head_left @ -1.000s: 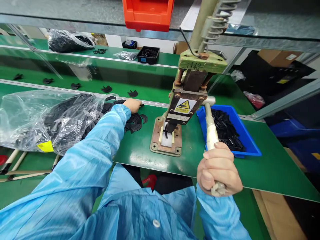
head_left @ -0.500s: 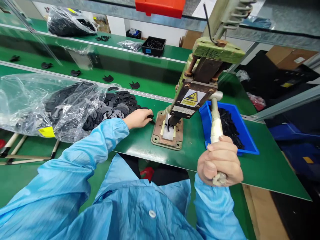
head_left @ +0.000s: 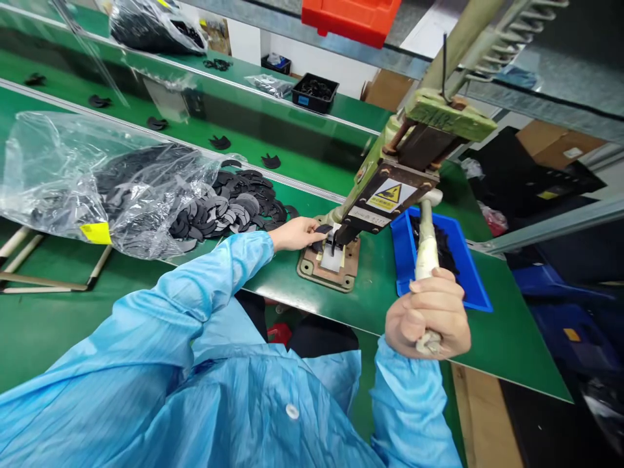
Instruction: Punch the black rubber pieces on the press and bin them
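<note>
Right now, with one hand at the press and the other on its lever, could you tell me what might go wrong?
1. The left hand holds a black part right beside the punch; pulling the lever could pinch fingers.
2. The right hand grips the lever's low end and might slip off.
3. The loose black pile lies near the sleeve and could scatter.

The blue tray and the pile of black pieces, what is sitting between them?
In the head view, the hand press stands between the blue tray and the pile of black pieces, its base plate on the green table.

press head [head_left: 390, 195] low over base plate [head_left: 312, 266], blue tray [head_left: 400, 257] close right
</note>
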Demonstrator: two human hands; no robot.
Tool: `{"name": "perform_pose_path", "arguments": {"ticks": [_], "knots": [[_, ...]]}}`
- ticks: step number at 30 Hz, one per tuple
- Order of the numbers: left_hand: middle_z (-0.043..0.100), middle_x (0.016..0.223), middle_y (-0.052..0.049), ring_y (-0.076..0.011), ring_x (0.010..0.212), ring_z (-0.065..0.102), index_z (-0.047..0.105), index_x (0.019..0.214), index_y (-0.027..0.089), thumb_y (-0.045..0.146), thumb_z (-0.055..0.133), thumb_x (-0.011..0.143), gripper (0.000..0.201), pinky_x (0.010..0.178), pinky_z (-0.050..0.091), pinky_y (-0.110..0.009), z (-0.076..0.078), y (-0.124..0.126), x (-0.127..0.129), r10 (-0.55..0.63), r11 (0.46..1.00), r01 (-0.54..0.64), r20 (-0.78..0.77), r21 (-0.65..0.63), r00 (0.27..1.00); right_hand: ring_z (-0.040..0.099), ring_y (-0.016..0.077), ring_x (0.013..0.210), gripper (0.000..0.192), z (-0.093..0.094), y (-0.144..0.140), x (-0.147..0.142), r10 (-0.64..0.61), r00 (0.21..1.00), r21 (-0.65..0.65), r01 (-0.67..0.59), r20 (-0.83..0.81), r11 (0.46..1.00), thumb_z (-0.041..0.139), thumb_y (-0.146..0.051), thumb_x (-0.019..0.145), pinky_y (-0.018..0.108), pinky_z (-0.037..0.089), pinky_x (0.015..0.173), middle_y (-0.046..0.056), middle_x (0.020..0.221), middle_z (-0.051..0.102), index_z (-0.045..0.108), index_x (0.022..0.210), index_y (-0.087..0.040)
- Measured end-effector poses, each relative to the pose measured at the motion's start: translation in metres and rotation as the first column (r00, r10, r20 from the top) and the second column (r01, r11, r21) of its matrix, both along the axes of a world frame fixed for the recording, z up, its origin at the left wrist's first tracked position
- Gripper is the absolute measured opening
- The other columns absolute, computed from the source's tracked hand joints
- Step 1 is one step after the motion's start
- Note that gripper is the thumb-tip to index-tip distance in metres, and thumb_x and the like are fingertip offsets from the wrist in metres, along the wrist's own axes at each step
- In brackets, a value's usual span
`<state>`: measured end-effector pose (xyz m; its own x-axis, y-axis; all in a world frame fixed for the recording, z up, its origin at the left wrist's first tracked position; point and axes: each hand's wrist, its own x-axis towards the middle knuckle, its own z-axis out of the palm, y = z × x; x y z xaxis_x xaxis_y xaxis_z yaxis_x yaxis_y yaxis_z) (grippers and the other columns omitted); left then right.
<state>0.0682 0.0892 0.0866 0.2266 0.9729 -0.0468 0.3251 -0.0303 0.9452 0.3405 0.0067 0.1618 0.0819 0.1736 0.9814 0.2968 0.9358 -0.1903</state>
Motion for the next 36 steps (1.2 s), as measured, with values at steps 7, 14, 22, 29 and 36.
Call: {"name": "perform_pose_path", "arguments": {"ticks": [7,14,22,29,36], "knots": [[0.072,0.075,-0.003,-0.0165,0.068,0.067,0.073,0.085,0.016,0.041,0.086,0.084,0.028,0.063,0.055,-0.025,-0.018,0.017,0.008,-0.005,1.000,0.005,0.022,-0.009,1.000,0.063,0.0159,0.065,0.041,-0.001,-0.001,0.002,-0.001,1.000,-0.006,0.001,0.013,1.000,0.070,-0.036,0.087,0.053,0.057,0.090,-0.006,0.055,0.051,0.041,0.062,-0.022],[0.068,0.067,0.000,-0.0106,0.054,0.058,0.074,0.083,0.017,0.040,0.088,0.082,0.028,0.054,0.049,-0.021,-0.014,0.024,0.009,-0.011,0.990,0.011,0.006,-0.143,1.000,0.061,0.0148,0.064,0.041,0.000,0.003,-0.005,0.038,0.997,0.026,-0.037,-0.070,0.999,0.071,-0.034,0.087,0.050,0.056,0.089,-0.006,0.054,0.050,0.042,0.061,-0.022],[0.063,0.052,-0.001,-0.0121,0.046,0.059,0.068,0.076,0.017,0.037,0.091,0.084,0.031,0.046,0.043,-0.020,0.011,0.025,0.012,-0.016,0.915,0.012,-0.006,-0.404,1.000,0.063,0.0151,0.066,0.038,-0.004,-0.001,-0.002,0.039,0.999,0.007,-0.038,-0.038,0.999,0.071,-0.033,0.089,0.051,0.056,0.091,-0.007,0.055,0.052,0.046,0.062,-0.023],[0.068,0.054,-0.004,-0.0114,0.045,0.060,0.066,0.082,0.016,0.036,0.082,0.094,0.028,0.050,0.047,-0.020,0.022,0.011,0.021,0.076,0.855,-0.057,0.016,-0.515,0.997,0.072,0.0179,0.085,0.037,0.081,0.026,-0.003,0.165,0.984,0.104,-0.157,-0.072,0.982,0.081,-0.045,0.087,0.044,0.061,0.086,0.001,0.093,0.071,0.072,0.116,-0.023],[0.069,0.058,-0.003,-0.0122,0.050,0.067,0.063,0.091,0.015,0.031,0.069,0.105,0.021,0.051,0.051,-0.019,0.021,-0.006,0.025,0.115,0.883,-0.048,0.116,-0.466,0.987,0.066,0.0309,0.136,0.065,0.115,0.053,-0.007,0.190,0.978,-0.146,-0.202,-0.091,0.968,0.067,-0.046,0.096,0.052,0.049,0.116,0.017,0.141,0.063,0.056,0.149,-0.010]]}}
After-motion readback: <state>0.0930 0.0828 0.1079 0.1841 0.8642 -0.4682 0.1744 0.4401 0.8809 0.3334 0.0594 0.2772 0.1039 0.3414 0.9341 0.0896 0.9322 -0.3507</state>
